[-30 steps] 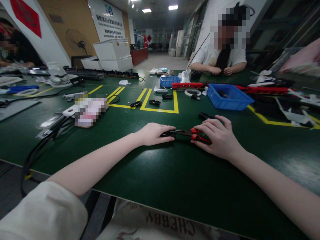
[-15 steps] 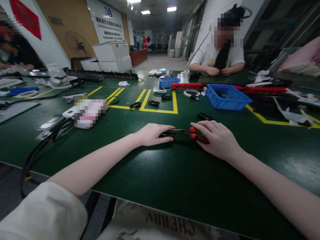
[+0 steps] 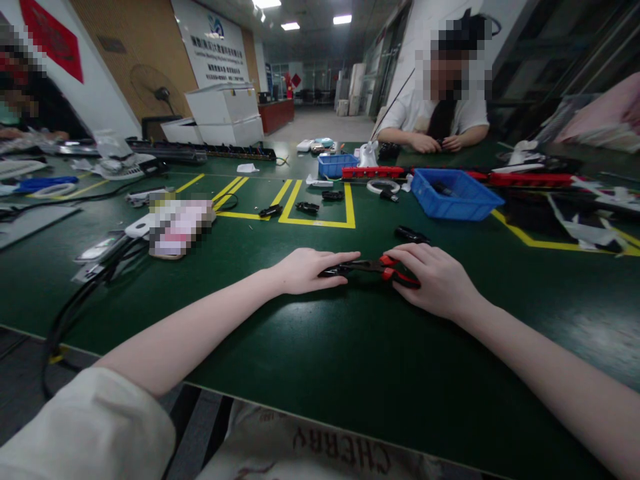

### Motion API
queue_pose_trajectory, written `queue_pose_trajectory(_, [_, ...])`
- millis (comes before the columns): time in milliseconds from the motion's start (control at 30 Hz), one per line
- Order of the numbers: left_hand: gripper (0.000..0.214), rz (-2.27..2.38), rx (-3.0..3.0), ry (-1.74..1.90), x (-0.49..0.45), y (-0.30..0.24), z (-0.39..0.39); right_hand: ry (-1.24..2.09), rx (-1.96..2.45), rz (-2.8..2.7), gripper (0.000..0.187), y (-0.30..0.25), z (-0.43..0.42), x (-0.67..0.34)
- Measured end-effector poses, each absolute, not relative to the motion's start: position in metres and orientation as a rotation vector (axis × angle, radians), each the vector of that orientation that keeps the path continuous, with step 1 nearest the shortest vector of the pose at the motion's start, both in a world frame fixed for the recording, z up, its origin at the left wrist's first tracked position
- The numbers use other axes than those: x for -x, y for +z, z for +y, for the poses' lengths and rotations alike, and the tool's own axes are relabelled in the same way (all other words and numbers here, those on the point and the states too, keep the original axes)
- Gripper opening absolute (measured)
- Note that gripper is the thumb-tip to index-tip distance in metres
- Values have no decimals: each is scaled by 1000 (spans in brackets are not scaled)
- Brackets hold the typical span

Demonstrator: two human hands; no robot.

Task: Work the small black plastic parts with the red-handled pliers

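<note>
Between the thumb and fingers of my left hand (image 3: 311,270) is a small black part (image 3: 336,271), mostly covered by the hand. Red-handled needle-nose pliers (image 3: 369,265) reach leftward, their jaw tips meeting this part. Whether the tips grip it or only touch it, I cannot tell. My right hand (image 3: 434,277) is closed around the pliers' handles, which stand somewhat apart. Just beyond the right hand lies another black piece (image 3: 411,234), partly hidden by the fingers.
Several similar black pieces (image 3: 307,207) lie by the yellow tape marks. A blue bin (image 3: 453,197) stands beyond my right hand, with a smaller blue bin (image 3: 338,165) farther back. A pink phone (image 3: 183,230) and black cables (image 3: 85,293) are at left. A co-worker (image 3: 440,120) sits opposite.
My left index finger has straightened out along the pliers' jaws. The right hand and the pliers have shifted very slightly, and the handles look a little changed in angle.
</note>
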State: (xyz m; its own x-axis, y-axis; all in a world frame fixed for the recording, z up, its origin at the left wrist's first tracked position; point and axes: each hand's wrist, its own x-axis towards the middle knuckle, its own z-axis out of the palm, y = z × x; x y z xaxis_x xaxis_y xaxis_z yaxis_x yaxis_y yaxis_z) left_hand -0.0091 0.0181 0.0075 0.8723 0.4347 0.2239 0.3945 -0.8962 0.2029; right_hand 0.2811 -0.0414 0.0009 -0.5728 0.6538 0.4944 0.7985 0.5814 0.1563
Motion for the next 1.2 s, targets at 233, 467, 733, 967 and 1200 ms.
queue_pose_trajectory(233, [57,648,-2908,378,8,8,19,-525,1149,-2436,35,4,-44,-280])
queue_pose_trajectory(467, [56,648,-2844,391,9,10,16,-631,1121,-2424,34,6,-48,-279])
queue_pose_trajectory(733, [58,645,-2765,436,9,11,17,-732,1143,-2399,36,5,-50,-278])
queue_pose_trajectory(967, [58,771,-2577,503,8,8,20,-682,1125,-2379,33,3,-49,-280])
queue_pose_trajectory(1200, [65,808,-2499,470,9,10,21,-585,1163,-2404,33,3,-49,-281])
